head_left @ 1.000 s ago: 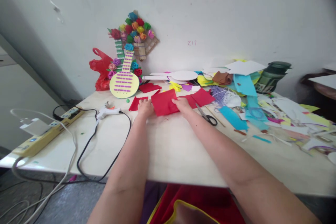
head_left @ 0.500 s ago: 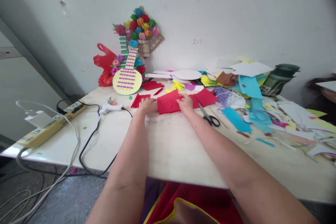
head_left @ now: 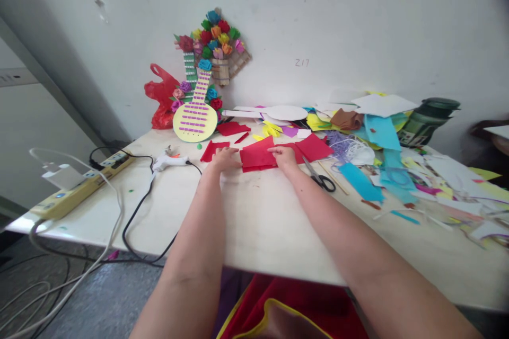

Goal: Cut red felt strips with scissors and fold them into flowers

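Observation:
A folded sheet of red crepe paper [head_left: 257, 152] lies on the table between my hands. My left hand [head_left: 225, 160] rests at its left edge, fingers stretched out flat, partly over a smaller rolled-edge red paper piece [head_left: 209, 151]. At the sheet's right side, my right hand [head_left: 285, 158] grips the edge between thumb and a forward-reaching index finger. More red paper [head_left: 314, 147] lies just beyond my right hand. Black-handled scissors [head_left: 324, 180] are to the right of that hand, their blade tips touching the red paper.
A white glue gun [head_left: 170, 162] and a yellow power strip [head_left: 79, 185] with cables are on the left. A yellow paper lute [head_left: 194, 122] and paper flowers stand against the wall. Coloured scraps [head_left: 361, 183] and a green bottle [head_left: 429, 122] crowd the right. A thin stick [head_left: 336, 180] lies by the scissors.
My right hand's fingers have shifted slightly, the index finger now reaching over the sheet's right side. The red sheet's lower edge now shows a second layer. The view has drifted slightly.

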`<state>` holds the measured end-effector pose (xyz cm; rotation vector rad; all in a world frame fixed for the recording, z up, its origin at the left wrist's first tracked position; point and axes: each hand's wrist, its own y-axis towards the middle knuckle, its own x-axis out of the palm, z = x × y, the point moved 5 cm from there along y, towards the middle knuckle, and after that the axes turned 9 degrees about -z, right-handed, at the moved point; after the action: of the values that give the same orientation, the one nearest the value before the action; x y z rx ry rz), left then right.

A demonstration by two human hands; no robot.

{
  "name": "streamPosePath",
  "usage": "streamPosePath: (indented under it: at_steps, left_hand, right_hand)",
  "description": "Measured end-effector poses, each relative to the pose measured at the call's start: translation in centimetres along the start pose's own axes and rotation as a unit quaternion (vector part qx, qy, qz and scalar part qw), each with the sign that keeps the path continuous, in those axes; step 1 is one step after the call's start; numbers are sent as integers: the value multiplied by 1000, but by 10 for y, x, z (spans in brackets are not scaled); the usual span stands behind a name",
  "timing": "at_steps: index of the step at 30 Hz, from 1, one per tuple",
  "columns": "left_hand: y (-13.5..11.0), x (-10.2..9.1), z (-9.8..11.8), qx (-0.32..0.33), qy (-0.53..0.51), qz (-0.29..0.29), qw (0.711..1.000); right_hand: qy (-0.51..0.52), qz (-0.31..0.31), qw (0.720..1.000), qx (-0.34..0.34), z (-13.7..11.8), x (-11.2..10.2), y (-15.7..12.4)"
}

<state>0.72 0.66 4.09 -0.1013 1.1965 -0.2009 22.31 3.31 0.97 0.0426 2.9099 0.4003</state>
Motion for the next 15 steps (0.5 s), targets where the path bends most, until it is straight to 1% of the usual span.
streamPosePath:
  at_steps: [4, 11, 15]
  left_hand:
    - [-4, -2, 1, -5, -8, -11, 1000]
    - [-8, -4, 0, -4, -43, -10, 999]
    - [-10, -6, 2, -3, -44, -11, 999]
  right_hand:
    - [20, -12, 999, 25, 6, 1, 1]
    - [6, -25, 999, 35, 7, 1, 3]
    - [2, -33, 999, 37, 5, 2, 1]
